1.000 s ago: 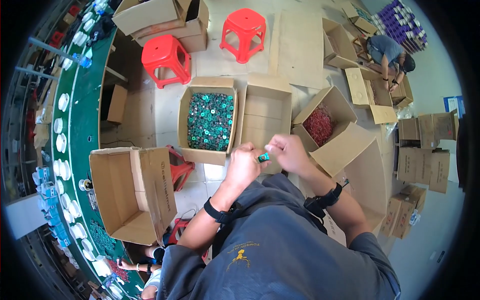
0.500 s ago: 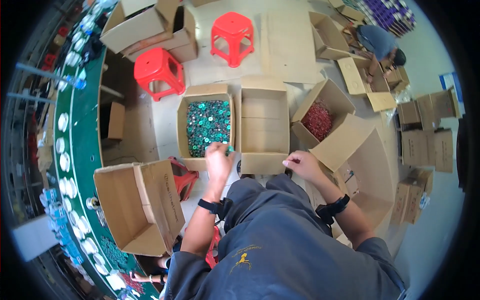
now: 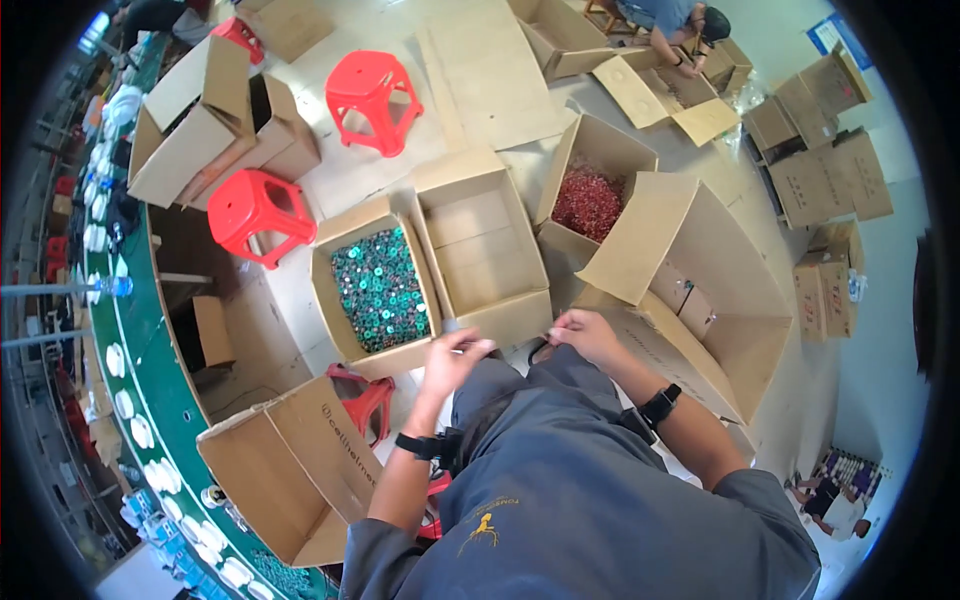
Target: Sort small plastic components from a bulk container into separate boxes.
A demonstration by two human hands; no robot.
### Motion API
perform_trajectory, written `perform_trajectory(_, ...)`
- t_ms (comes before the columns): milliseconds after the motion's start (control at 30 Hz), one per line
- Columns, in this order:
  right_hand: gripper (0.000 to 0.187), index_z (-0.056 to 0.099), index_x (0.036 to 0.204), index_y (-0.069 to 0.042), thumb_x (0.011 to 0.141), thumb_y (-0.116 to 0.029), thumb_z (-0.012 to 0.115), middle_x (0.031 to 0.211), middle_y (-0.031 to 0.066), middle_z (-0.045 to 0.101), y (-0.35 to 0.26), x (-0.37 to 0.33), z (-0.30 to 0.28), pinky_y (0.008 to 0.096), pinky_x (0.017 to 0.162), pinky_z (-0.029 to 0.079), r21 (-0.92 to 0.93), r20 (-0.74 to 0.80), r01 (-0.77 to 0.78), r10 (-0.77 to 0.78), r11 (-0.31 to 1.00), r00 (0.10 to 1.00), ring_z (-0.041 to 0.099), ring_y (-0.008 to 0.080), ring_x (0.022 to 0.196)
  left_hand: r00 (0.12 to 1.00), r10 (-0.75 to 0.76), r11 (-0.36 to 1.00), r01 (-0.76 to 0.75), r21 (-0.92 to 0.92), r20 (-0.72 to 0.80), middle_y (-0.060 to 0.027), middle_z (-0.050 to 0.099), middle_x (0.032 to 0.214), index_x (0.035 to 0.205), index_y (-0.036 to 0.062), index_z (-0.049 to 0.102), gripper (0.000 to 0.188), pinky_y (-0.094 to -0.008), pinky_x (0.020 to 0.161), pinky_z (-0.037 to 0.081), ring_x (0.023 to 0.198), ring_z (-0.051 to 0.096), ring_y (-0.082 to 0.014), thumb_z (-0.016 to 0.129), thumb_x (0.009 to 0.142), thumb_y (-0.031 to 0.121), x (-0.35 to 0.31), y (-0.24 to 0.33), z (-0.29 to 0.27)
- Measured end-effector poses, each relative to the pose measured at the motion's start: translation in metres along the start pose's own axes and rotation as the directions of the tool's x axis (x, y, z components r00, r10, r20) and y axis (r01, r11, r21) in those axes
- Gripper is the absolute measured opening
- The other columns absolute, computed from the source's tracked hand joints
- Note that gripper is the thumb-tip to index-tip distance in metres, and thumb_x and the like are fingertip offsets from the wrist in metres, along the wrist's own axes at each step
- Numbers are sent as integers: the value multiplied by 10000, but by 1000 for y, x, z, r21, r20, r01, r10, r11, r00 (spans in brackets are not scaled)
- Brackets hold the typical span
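My left hand is above my lap at the near edge of two cardboard boxes, its fingers drawn together. My right hand is level with it on the right, thumb and fingers pinched. Whatever either hand may hold is too small to make out. Ahead and to the left, an open cardboard box contains many small green and dark ring-shaped pieces. Directly ahead stands an open box with a bare bottom. Small red pieces fill the bottom of another box farther right.
A large open carton stands at my right, another at my left. Red stools stand beyond the boxes. Along the left runs a green bench with white round parts. A co-worker bends over boxes at the far right.
My left hand has come back from the box of green pieces toward my lap; the green piece at its fingers no longer shows. My right hand has moved inward. The view has turned.
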State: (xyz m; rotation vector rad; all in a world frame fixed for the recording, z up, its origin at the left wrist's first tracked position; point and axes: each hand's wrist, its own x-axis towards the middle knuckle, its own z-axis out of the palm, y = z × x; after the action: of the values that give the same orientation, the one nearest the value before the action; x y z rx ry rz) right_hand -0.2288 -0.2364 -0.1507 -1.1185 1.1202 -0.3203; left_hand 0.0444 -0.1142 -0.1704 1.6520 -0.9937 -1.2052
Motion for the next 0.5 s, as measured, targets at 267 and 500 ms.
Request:
perform_trajectory(267,80,646,869,-43,897,-94,701,758,43,674,-70,73,-15,244,489,436,333,-325,4,111,943,939,572,81,578,972,-68,988,97,121,-224,-152,750,966,1207,-27,670,399,-332,774,583,862,733,-197,767,887,192,-24,26,20)
perform_trajectory(500,383,624,1155,-6,879,-240,749,975,113,673,-49,66,-98,344,652,552,89,-561,46,12,995,828,647,194,780,963,-65,862,186,472,-261,-127,714,747,966,-26,736,244,-323,648,527,637,634,-156,761,877,200,-63,-4,6)
